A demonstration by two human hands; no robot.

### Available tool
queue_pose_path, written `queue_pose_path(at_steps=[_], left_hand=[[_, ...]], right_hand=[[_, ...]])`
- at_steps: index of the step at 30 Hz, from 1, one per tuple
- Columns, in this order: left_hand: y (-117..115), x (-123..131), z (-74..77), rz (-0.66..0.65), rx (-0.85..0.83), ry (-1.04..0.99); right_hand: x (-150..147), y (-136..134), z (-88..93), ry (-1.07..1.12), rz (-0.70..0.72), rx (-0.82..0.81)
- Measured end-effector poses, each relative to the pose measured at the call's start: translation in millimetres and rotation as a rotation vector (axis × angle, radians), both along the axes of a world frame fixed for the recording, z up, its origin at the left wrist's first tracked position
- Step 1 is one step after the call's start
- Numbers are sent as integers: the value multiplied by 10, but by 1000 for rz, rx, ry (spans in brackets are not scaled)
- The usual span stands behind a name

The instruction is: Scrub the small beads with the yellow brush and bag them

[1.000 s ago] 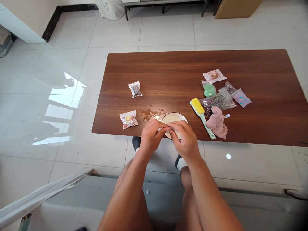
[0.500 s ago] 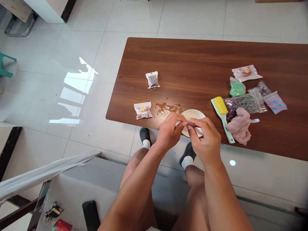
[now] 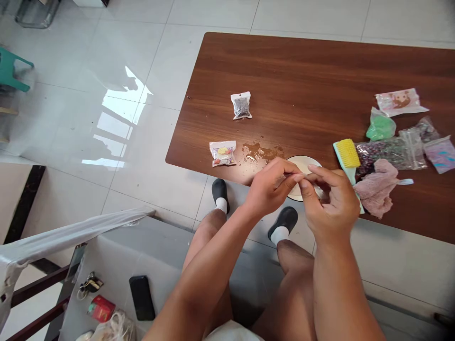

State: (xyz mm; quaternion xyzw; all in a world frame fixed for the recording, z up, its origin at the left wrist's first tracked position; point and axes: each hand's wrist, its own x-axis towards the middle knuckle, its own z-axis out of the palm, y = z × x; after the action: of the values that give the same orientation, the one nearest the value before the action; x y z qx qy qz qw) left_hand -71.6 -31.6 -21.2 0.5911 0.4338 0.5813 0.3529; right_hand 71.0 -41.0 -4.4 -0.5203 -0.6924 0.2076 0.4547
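My left hand [image 3: 272,187] and my right hand [image 3: 329,201] meet over the table's near edge, thumbs and fingertips pinched together. Between them is a thin translucent piece [image 3: 319,191] that looks like a small plastic bag; the fingers cover most of it. Partly hidden below the hands lies a white plate [image 3: 302,163] with a dark rim. Left of the plate, a puddle of water [image 3: 261,151] spreads over the wood. A printed packet [image 3: 222,154] lies beyond the puddle, and a white-edged packet of dark grains [image 3: 241,105] lies farther back.
On the brown table [image 3: 302,80], to the right, are a yellow-bristled brush [image 3: 347,154], a pink cloth [image 3: 377,189], a bag of dark beads [image 3: 380,154], a green bag [image 3: 380,128] and a pink packet [image 3: 401,102]. A phone [image 3: 142,297] and keys [image 3: 91,283] lie beside my left leg.
The view has shifted, so the table items appear farther right. Both hands keep their pinch on the thin piece over the plate; the right fingers have shifted slightly.
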Motion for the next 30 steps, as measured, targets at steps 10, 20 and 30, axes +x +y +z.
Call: queue_pose_path(at_steps=[10, 20, 30], left_hand=[[1, -58, 25, -45, 144, 50], [-31, -177, 33, 73, -13, 111], [-5, -235, 24, 129, -161, 50]], right_hand=[[55, -2, 27, -53, 69, 46], [3, -24, 133, -162, 140, -31], [45, -8, 108, -297, 114, 99]])
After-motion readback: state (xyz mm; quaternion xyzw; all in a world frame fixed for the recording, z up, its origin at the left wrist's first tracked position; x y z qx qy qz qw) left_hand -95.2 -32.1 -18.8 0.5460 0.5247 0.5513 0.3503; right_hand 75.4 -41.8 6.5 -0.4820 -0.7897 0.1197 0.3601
